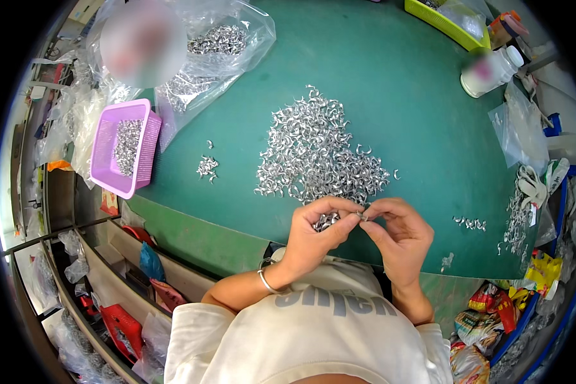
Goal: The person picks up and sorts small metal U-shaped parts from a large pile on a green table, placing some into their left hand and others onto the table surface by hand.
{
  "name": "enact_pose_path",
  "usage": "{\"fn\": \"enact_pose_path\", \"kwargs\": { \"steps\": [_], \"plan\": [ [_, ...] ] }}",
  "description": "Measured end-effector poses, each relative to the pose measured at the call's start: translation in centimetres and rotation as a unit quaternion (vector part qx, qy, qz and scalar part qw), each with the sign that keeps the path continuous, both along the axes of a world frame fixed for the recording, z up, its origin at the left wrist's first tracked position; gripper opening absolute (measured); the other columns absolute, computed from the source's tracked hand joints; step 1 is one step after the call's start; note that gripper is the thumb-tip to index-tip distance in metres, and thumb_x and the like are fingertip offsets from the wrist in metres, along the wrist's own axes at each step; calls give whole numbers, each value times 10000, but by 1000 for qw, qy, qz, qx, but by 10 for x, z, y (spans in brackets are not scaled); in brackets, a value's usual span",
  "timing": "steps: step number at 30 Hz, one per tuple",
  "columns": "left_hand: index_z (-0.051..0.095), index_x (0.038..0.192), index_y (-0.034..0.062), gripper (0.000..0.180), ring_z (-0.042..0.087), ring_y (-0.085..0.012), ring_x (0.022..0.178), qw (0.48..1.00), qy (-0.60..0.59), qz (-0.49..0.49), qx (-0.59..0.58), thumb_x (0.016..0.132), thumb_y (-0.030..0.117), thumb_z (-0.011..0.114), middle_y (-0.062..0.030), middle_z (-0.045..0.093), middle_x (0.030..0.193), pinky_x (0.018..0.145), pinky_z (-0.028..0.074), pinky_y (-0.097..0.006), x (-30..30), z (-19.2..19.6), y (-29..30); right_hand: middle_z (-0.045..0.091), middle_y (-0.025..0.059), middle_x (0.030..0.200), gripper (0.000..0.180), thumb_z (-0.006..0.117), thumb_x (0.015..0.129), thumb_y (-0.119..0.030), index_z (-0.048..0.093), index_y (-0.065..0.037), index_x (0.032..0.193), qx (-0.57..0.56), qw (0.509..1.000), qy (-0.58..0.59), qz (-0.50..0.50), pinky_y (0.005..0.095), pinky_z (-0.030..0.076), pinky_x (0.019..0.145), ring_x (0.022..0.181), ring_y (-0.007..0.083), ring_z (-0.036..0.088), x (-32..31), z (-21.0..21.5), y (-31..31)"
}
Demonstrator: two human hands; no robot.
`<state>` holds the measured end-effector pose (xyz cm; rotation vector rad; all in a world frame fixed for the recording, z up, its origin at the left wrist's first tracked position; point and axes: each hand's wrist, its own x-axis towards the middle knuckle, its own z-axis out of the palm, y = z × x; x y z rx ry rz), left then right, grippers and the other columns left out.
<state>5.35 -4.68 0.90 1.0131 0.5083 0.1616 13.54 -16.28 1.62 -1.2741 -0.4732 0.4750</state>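
Observation:
A broad heap of small curved silver metal pieces (pixel 313 150) lies on the green tabletop (pixel 390 77), just beyond my hands. My left hand (pixel 310 240) is closed around several such pieces (pixel 326 221), and its thumb and forefinger pinch at a tiny metal piece (pixel 361 216). From the other side, my right hand (pixel 400 240) brings thumb and forefinger together on that same piece. The fingertips of both hands meet there and partly hide it, so its exact shape cannot be made out.
Left of the heap are a smaller cluster of pieces (pixel 208 168), a purple basket (pixel 148 157) holding more, and a clear plastic bag (pixel 253 54). A short row of pieces (pixel 470 223) lies at right. Farther back stand a white jar (pixel 483 78) and a yellow-green basket (pixel 445 29).

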Motion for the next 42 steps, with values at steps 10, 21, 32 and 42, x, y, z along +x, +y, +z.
{"fn": "enact_pose_path", "kwargs": {
  "steps": [10,21,32,42],
  "plan": [
    [559,888,-22,91,385,-38,516,998,-17,4,-64,819,36,567,-17,520,678,442,272,-186,2,2,-4,583,105,861,224,608,732,115,558,61,943,-3,1000,10,-3,257,478,713,784,159,579,2,4,-1],
    [592,851,17,94,446,-41,592,998,5,-12,-68,806,95,617,-33,586,747,495,345,-168,0,-6,3,589,72,852,143,571,813,20,554,47,953,43,973,224,44,242,467,692,759,130,573,2,-14,1],
    [647,849,0,98,449,-24,593,916,149,204,313,792,79,633,27,552,677,525,356,-160,-20,-39,97,573,93,931,231,589,716,17,614,-41,938,-351,837,-417,-40,332,387,708,873,244,509,75,-57,31],
    [584,893,22,137,612,-318,644,709,306,243,587,773,87,591,-183,611,693,594,476,-360,-56,-55,150,507,83,791,51,589,708,-25,550,-38,739,-418,762,-491,60,355,319,724,788,249,471,88,-47,46]
  ]
}}
